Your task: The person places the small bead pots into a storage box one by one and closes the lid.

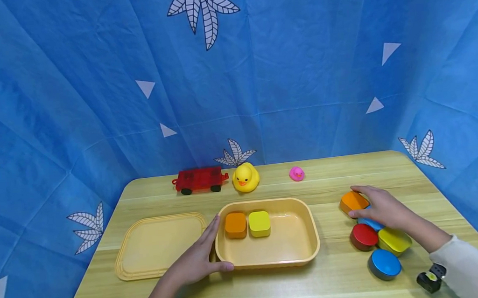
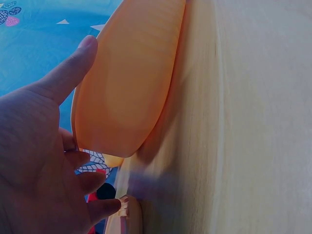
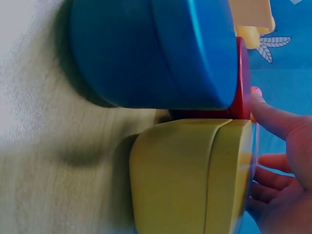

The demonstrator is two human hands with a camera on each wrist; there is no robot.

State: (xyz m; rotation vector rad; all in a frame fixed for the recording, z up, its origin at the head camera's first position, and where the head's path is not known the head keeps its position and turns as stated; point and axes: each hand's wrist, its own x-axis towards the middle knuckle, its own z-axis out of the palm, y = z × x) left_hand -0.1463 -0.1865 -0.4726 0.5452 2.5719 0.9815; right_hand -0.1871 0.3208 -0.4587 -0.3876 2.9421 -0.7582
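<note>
In the head view my left hand (image 1: 203, 254) rests at the left end of a cream-coloured plastic box (image 1: 295, 252). Its fingers lie along the box's left wall, and the thumb touches the front edge. Inside stand an orange block (image 1: 235, 225) and a yellow block (image 1: 259, 224). Over at the right, my right hand (image 1: 380, 208) pinches another orange block (image 1: 351, 202) between thumb and fingers. Below that hand is a blue block (image 1: 370, 223), partly covered. Close by are a round red block (image 1: 364, 237), a yellow block (image 3: 180, 175) and a round blue block (image 3: 151, 53).
A flat cream lid (image 1: 162, 244) lies left of the box. Along the back edge stand a red toy wagon (image 1: 199, 180), a yellow duck (image 1: 246, 177) and a small pink duck (image 1: 296, 173). A small black object (image 1: 430, 279) sits beside the right sleeve.
</note>
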